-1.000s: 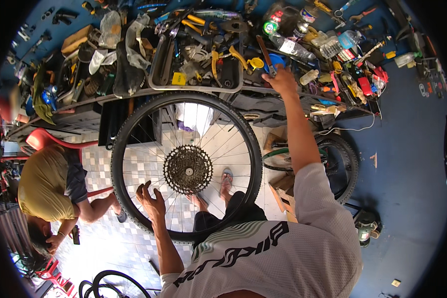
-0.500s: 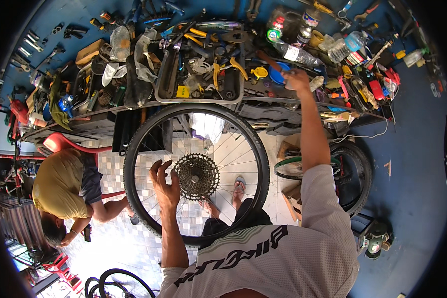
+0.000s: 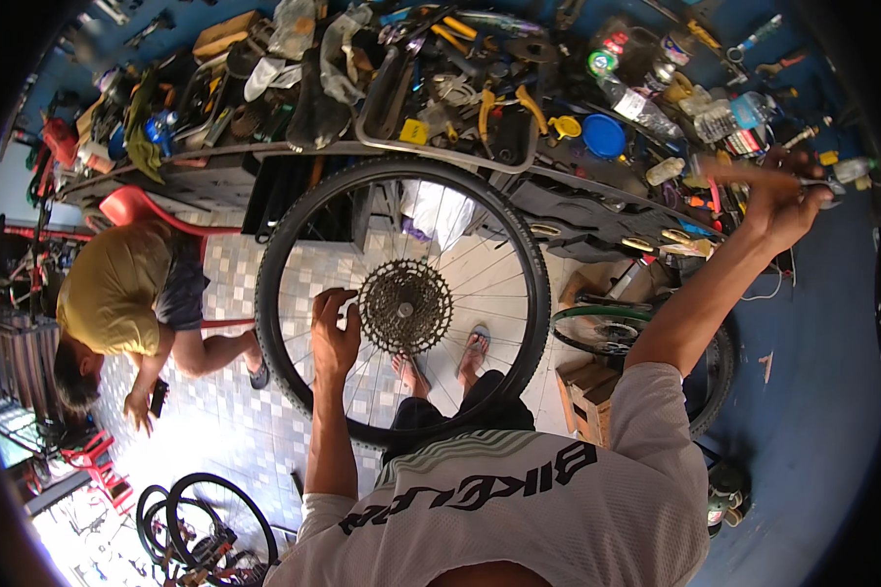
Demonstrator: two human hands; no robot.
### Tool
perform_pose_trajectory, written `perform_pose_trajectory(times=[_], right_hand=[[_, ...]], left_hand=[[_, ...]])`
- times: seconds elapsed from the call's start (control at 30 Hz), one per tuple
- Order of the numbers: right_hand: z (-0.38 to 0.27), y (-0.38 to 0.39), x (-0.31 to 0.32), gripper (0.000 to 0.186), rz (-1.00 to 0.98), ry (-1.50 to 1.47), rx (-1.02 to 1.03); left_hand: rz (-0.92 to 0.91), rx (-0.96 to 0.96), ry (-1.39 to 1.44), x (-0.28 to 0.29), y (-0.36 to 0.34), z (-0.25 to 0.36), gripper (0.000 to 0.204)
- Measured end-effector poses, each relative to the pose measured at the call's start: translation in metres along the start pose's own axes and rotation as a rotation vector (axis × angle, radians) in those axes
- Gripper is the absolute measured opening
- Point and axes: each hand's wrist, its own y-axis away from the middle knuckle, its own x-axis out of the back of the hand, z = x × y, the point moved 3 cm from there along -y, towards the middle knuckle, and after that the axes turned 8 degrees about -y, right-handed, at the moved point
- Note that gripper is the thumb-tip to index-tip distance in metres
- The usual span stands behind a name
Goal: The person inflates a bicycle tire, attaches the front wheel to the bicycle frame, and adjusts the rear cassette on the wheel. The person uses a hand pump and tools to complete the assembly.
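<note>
A bicycle wheel [image 3: 269, 323] with a black knobbly tyre stands in front of me, its large sprocket cassette [image 3: 429, 311] facing up towards me. My left hand [image 3: 335, 338] is at the cassette's left edge, over the spokes; its fingers are curved with a gap to the thumb, and I see nothing in it. Far out to the right, past the bench end, my right hand [image 3: 785, 207] is closed around a long brown stick-like tool [image 3: 732, 174]. Motion blurs that tool, so its kind is unclear.
A cluttered workbench runs across the back, with a tool tray [image 3: 440, 155], a blue lid [image 3: 604, 136] and plastic bottles [image 3: 646, 110]. At right, more wheels [image 3: 597, 328] lean by a wooden crate [image 3: 587, 401]. A person in a yellow shirt [image 3: 117, 284] sits bent at left.
My right hand has swung right with the brown tool, from near the blue lid to beyond the bench end. My left hand's fingers have curled in more. The view has shifted.
</note>
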Motion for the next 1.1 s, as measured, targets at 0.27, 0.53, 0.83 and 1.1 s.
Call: perform_pose_trajectory(times=[0.27,0.53,0.83,1.1], right_hand=[[0.146,0.196,-0.019,0.061,-0.289,0.883,-0.944],[0.237,0.366,0.019,0.046,-0.941,1.070,-1.356],[0.290,0.383,0.022,0.033,-1.297,0.742,-1.878],[0.337,0.377,0.006,0.036,-1.727,0.779,-1.936]], left_hand=[[-0.029,0.061,-0.083,-0.019,0.002,-0.013,0.031],[-0.239,0.277,-0.277,-0.050,0.007,-0.026,0.090],[-0.430,0.398,-0.342,-0.059,-0.003,-0.031,0.131],[-0.471,0.340,-0.292,-0.060,-0.007,-0.029,0.128]])
